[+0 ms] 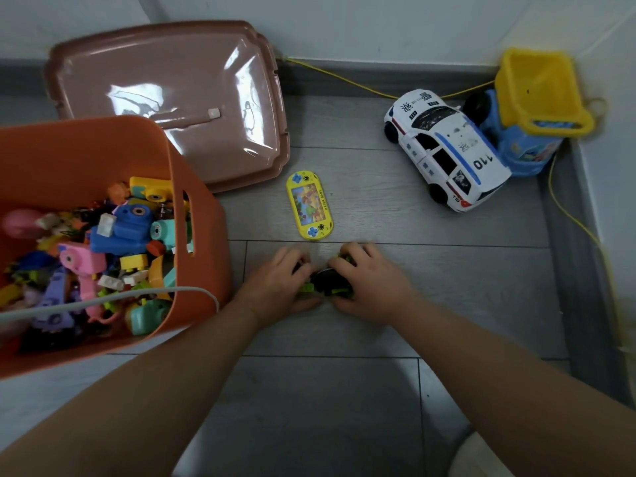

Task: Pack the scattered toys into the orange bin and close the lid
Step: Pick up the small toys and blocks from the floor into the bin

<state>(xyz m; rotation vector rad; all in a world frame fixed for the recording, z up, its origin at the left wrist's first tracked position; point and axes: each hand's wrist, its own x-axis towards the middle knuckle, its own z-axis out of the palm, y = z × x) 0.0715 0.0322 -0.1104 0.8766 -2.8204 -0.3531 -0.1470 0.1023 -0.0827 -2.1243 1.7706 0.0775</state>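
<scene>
The orange bin (203,242) stands open at the left, filled with several colourful plastic toys. Its brownish lid (165,98) lies flat on the floor behind it. On the grey floor in the middle, my left hand (278,280) and my right hand (368,280) both grip a small black and green toy (327,282) from either side; most of it is hidden under my fingers. A yellow handheld water game (309,205) lies just beyond my hands. A white police car (447,149) and a blue and yellow dump truck (530,108) sit at the back right.
Walls and a grey skirting board close off the back and right side, forming a corner behind the truck. A thin yellow cord (568,215) runs along the skirting. A white cable (103,301) drapes over the bin's near rim.
</scene>
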